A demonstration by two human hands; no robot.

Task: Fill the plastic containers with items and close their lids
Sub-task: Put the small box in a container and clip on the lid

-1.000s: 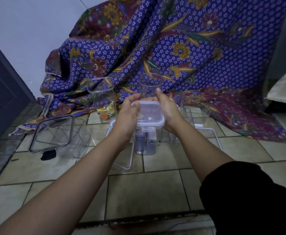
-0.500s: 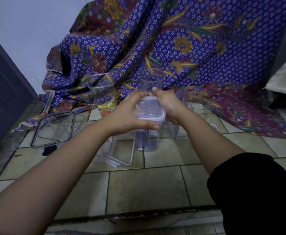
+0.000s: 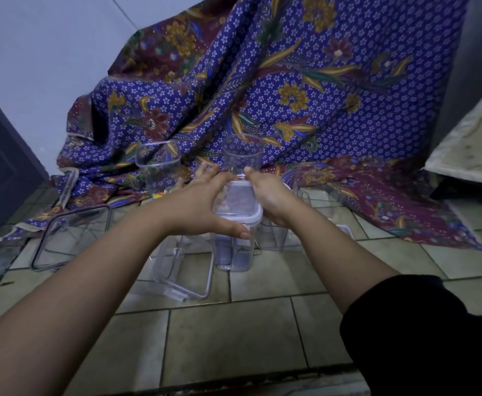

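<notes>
Hands meet over a tall clear container [image 3: 235, 252] standing on the tiled floor [image 3: 220, 338] — the left hand [image 3: 202, 207] clasps the near-left edge of its white lid [image 3: 241, 207], thumb along the front, and the right hand [image 3: 269, 198] cups the right edge. Further left, an open container [image 3: 160, 167] stands before the patterned cloth [image 3: 291, 81].
</notes>
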